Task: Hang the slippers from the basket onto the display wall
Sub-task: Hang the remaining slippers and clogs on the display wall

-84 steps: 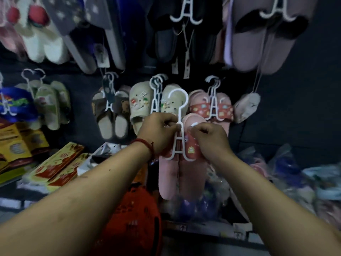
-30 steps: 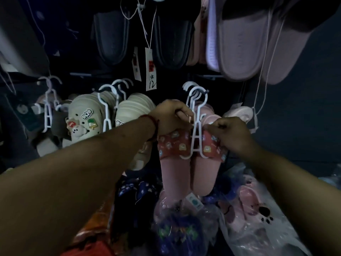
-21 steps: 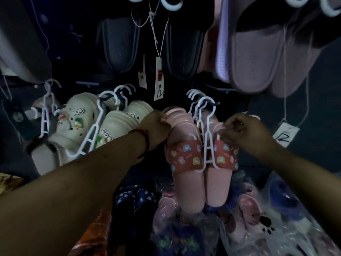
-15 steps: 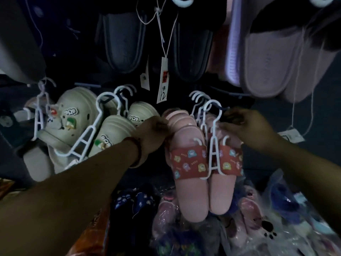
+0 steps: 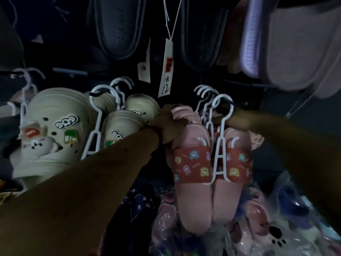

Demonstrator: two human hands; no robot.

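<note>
A pair of pink slippers [image 5: 193, 191] with red cartoon-print straps hangs on a white hanger [image 5: 218, 159]. The hanger's hook [image 5: 221, 97] sits over a dark peg on the display wall, in front of more hooks and pink slippers. My left hand [image 5: 168, 126] grips the toe end of the pink slippers on the left side. My right hand [image 5: 241, 120] reaches in behind the hanger just under the hook, and its fingers are hidden. The basket is out of view.
Cream clogs with charms [image 5: 49, 130] hang on white hangers to the left. Dark slippers [image 5: 118, 24] and a paper price tag [image 5: 167, 71] hang above, lilac-grey slippers [image 5: 295, 43] at the top right. Bagged slippers [image 5: 258, 218] lie piled below.
The pink pair went from held in front of the wall to hanging by its hook on the peg. My right hand slid up behind the hook. My view moved closer.
</note>
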